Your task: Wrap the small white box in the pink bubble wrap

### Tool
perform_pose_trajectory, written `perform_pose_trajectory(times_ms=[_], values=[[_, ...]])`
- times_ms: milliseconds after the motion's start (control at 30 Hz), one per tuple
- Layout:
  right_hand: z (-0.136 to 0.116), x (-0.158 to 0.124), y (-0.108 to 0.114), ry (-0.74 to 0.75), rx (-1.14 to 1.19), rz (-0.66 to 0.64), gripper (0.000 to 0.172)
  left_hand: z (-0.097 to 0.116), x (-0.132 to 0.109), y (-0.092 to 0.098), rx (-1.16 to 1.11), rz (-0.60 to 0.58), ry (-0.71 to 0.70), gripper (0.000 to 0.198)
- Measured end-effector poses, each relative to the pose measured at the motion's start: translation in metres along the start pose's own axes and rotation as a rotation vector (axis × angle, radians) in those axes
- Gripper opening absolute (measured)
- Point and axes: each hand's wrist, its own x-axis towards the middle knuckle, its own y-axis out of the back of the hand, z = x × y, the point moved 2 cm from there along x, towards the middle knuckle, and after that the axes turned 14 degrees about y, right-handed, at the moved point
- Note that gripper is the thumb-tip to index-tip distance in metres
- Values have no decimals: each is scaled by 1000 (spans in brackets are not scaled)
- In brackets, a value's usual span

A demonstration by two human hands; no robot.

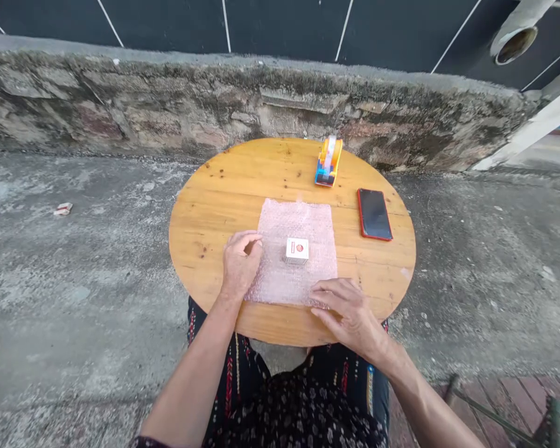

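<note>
A sheet of pinkish bubble wrap [303, 227] lies flat on a round wooden table [214, 205]. A small white box with a red mark [297, 250] sits near the sheet's middle. My left hand [239, 264] rests on the sheet's left edge, fingers curled inward, just left of the box. My right hand [348, 308] lies flat on the sheet's near right corner with its fingers stretched out to the left.
An orange and blue tape dispenser [329, 162] stands at the table's far side. A dark phone in a red case [374, 213] lies to the right of the sheet. A rough stone wall [121, 106] runs behind the table, with concrete ground around it.
</note>
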Motion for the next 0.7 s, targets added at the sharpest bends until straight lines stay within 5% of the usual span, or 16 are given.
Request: perform_pose_trajectory(times_ms=[200,467,700], values=[[-14,-8,-17,42,-123,-123,21,1,1,2,-29,3,0,17],[-12,-3,-29,160,-298,-81,16,0,3,0,-31,10,13,17],[-13,0,-27,75,-285,-202,21,18,-16,17,116,-42,-84,17]])
